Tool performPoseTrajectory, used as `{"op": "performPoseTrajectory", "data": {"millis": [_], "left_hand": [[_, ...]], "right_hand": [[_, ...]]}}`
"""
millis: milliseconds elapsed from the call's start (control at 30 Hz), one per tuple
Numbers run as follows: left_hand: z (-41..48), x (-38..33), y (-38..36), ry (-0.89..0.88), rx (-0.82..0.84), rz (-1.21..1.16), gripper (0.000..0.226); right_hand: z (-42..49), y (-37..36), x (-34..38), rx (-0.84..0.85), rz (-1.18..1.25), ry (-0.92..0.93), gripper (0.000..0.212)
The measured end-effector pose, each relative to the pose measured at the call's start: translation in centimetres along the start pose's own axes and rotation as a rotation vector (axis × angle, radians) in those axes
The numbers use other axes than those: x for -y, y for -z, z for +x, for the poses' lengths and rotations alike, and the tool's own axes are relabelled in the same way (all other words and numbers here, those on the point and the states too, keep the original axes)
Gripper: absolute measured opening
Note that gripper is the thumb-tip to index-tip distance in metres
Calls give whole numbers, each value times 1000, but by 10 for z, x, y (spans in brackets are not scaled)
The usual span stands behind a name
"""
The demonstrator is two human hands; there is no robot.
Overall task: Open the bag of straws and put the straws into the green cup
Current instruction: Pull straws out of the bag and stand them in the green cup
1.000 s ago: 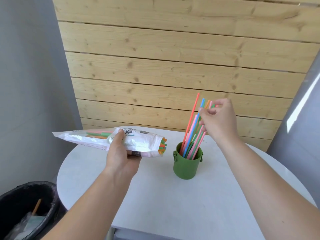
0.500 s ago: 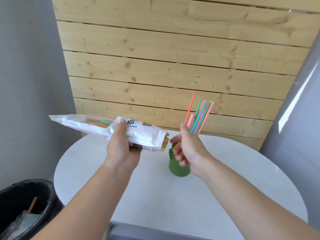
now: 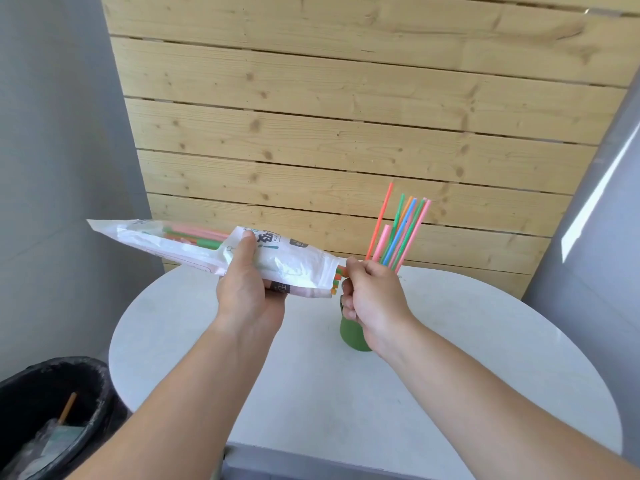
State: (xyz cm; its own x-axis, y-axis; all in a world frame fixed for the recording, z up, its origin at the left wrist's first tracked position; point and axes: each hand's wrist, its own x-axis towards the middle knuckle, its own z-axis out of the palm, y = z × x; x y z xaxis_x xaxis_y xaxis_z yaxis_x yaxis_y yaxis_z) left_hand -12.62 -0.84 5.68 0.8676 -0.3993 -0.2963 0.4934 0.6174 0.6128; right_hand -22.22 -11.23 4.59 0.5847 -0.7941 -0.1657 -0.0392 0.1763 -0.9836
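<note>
Left hand (image 3: pixel 247 296) grips the bag (image 3: pixel 214 254); right hand (image 3: pixel 372 299) pinches straw ends (image 3: pixel 338 276) at its mouth.

A wall of light wood planks (image 3: pixel 346 133) fills the back. The planks run sideways, with dark knots and thin gaps between them. Gray walls (image 3: pixel 52 168) stand on the left and the right. A bright strip of sunlight (image 3: pixel 595 206) slants across the right one. In front of the planks is a round white table (image 3: pixel 467 358) with a smooth top. Down in the left corner sits a black bin (image 3: pixel 41 410) with a black bag in it and some trash inside.
</note>
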Motion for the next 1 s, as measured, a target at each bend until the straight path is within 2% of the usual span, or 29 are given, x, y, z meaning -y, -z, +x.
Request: {"op": "performPoseTrajectory", "data": {"millis": [133,333,533,700,1000], "left_hand": [[0,-1,1,-38,0,4,48],[-7,0,-5,-169,100,113,49],[-11,-3,-5,-215,129,158,45],[-7,-1,-1,-115,145,157,50],[6,9,12,43,-26,43,40]], "right_hand": [[-2,2,3,18,18,-87,28],[-8,-3,3,52,75,-205,41],[-9,-1,4,38,136,-244,38],[-8,0,5,18,104,-183,25],[2,4,-2,-40,-90,23,26]]}}
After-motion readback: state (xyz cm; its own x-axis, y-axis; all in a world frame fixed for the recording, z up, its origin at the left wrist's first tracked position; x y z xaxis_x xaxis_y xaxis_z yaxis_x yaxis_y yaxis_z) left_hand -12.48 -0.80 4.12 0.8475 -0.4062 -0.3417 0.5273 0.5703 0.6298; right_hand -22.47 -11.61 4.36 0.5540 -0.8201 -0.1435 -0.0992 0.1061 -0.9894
